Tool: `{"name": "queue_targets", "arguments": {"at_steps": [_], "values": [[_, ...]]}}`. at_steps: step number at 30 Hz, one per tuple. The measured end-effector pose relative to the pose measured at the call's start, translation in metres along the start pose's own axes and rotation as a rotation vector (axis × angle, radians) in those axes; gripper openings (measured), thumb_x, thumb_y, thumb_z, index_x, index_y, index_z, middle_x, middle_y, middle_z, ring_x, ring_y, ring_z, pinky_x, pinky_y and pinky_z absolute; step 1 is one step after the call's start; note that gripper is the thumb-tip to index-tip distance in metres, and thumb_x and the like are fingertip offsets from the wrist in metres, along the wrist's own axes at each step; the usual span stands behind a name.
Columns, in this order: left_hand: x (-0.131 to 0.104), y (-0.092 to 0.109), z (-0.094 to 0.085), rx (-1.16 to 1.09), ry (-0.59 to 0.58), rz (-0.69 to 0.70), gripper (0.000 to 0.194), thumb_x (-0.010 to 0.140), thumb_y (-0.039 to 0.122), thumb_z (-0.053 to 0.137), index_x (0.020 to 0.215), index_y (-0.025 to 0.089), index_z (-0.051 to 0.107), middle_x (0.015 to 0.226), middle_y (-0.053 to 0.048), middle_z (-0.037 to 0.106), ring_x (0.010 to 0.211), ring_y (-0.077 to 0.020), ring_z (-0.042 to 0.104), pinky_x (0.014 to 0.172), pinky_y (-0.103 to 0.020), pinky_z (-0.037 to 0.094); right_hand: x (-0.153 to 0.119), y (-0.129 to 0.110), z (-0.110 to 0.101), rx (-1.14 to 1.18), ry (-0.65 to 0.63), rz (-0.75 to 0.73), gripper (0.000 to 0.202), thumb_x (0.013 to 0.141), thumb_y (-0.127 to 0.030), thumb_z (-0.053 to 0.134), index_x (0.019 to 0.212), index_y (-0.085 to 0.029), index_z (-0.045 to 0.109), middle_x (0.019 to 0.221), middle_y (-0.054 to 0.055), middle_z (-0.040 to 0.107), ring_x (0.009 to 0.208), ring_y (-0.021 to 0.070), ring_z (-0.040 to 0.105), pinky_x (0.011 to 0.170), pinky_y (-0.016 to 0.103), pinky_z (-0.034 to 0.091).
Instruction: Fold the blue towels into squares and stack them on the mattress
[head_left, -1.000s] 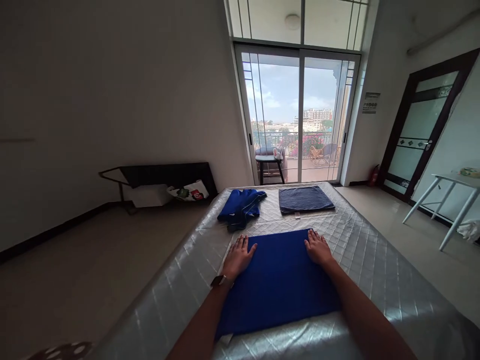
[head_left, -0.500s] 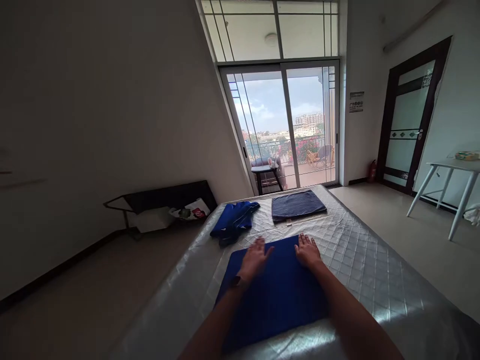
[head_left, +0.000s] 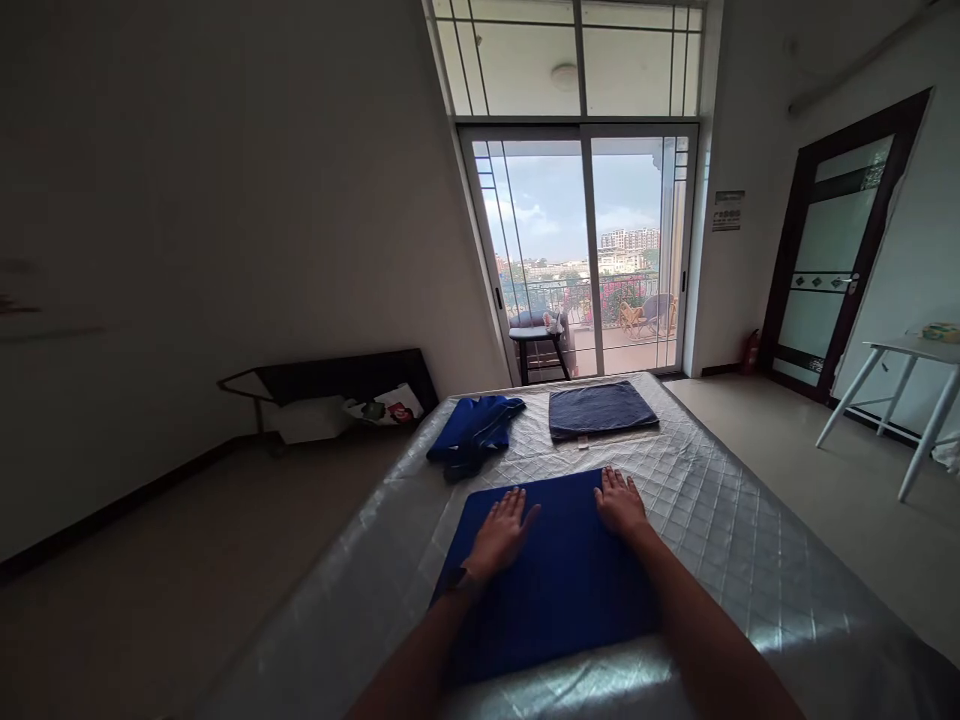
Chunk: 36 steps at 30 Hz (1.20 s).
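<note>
A blue cloth (head_left: 562, 590), folded into a flat rectangle, lies on the mattress (head_left: 720, 520) in front of me. On its left part, near the far edge, rests my left hand (head_left: 501, 532), open with the fingers stretched forward and the thumb out. My right hand (head_left: 619, 503) lies flat at the cloth's far right corner, fingers extended. Neither hand grips anything. Beyond the left hand is a crumpled blue garment (head_left: 474, 435) with darker parts. Farther back on the right lies a folded dark grey-blue cloth (head_left: 602, 410).
The mattress has a quilted, shiny silver-grey cover. Left of it, by the wall, stands a low black rack (head_left: 349, 378) with a printed bag (head_left: 397, 406). A dark stool (head_left: 537, 345) is by the glass sliding door. At right stands a white table (head_left: 919, 347).
My left hand has slid back toward me and slightly left over the cloth. The right hand stays at the far right corner. The view has shifted slightly.
</note>
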<state>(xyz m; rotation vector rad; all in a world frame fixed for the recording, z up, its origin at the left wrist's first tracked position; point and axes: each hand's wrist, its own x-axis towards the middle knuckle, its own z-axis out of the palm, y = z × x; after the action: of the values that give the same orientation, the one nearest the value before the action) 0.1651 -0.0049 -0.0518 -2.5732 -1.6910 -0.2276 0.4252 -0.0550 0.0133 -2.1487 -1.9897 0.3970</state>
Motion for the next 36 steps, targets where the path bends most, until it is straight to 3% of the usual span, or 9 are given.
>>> {"name": "queue_targets", "arguments": {"at_steps": [3, 6, 13, 22, 32, 34, 36], "values": [[-0.021, -0.044, -0.007, -0.032, -0.027, -0.204, 0.082, 0.098, 0.061, 0.009, 0.151, 0.003, 0.034, 0.158, -0.021, 0.032, 0.148, -0.0298, 0.028, 0.119, -0.047, 0.027, 0.001, 0.001, 0.003, -0.032, 0.008, -0.003, 0.063, 0.101, -0.036, 0.020, 0.157, -0.007, 0.019, 0.163, 0.010, 0.019, 0.152, 0.0180, 0.012, 0.122, 0.037, 0.006], [-0.033, -0.056, -0.014, -0.078, -0.019, -0.255, 0.088, 0.097, 0.064, 0.006, 0.151, 0.001, 0.032, 0.160, -0.019, 0.027, 0.150, -0.0274, 0.023, 0.121, -0.043, 0.024, 0.003, 0.003, 0.005, -0.075, 0.021, 0.004, 0.063, 0.101, -0.036, 0.021, 0.157, -0.008, 0.020, 0.163, 0.010, 0.021, 0.152, 0.0177, 0.013, 0.122, 0.036, 0.006], [-0.037, -0.037, -0.028, -0.155, -0.001, -0.272, 0.088, 0.096, 0.064, 0.004, 0.152, 0.002, 0.030, 0.161, -0.018, 0.025, 0.150, -0.0267, 0.023, 0.122, -0.042, 0.022, -0.001, 0.000, -0.002, -0.140, 0.022, 0.020, 0.063, 0.101, -0.036, 0.017, 0.157, -0.009, 0.019, 0.164, 0.010, 0.020, 0.152, 0.0174, 0.013, 0.121, 0.038, 0.010], [-0.035, -0.038, -0.030, -0.166, -0.014, -0.274, 0.089, 0.095, 0.067, 0.005, 0.153, 0.003, 0.030, 0.161, -0.017, 0.026, 0.151, -0.0252, 0.021, 0.122, -0.040, 0.018, -0.038, 0.004, 0.015, -0.197, 0.066, -0.009, 0.061, 0.102, -0.036, 0.019, 0.156, -0.009, 0.025, 0.162, 0.011, 0.025, 0.151, 0.0197, 0.018, 0.121, 0.040, 0.015], [-0.035, -0.039, -0.037, -0.104, -0.010, -0.292, 0.091, 0.094, 0.067, 0.007, 0.151, 0.001, 0.032, 0.159, -0.021, 0.029, 0.149, -0.0301, 0.027, 0.121, -0.046, 0.022, -0.044, 0.000, 0.009, -0.117, 0.046, 0.003, 0.062, 0.101, -0.035, 0.021, 0.156, -0.007, 0.023, 0.162, 0.012, 0.023, 0.151, 0.0190, 0.016, 0.121, 0.037, 0.012], [-0.029, -0.029, -0.041, -0.081, 0.006, -0.284, 0.088, 0.095, 0.065, 0.006, 0.152, 0.003, 0.031, 0.159, -0.020, 0.031, 0.149, -0.0315, 0.026, 0.121, -0.050, 0.020, -0.044, -0.002, 0.009, -0.087, 0.044, 0.010, 0.062, 0.101, -0.036, 0.021, 0.157, -0.007, 0.022, 0.162, 0.012, 0.023, 0.152, 0.0191, 0.015, 0.121, 0.037, 0.011], [-0.019, -0.004, -0.041, -0.066, 0.021, -0.241, 0.084, 0.096, 0.064, 0.007, 0.154, 0.008, 0.030, 0.159, -0.017, 0.032, 0.150, -0.0303, 0.022, 0.122, -0.049, 0.019, -0.044, -0.003, 0.010, -0.062, 0.040, 0.009, 0.063, 0.101, -0.036, 0.021, 0.157, -0.007, 0.022, 0.163, 0.012, 0.022, 0.152, 0.0194, 0.015, 0.121, 0.037, 0.010]]}}
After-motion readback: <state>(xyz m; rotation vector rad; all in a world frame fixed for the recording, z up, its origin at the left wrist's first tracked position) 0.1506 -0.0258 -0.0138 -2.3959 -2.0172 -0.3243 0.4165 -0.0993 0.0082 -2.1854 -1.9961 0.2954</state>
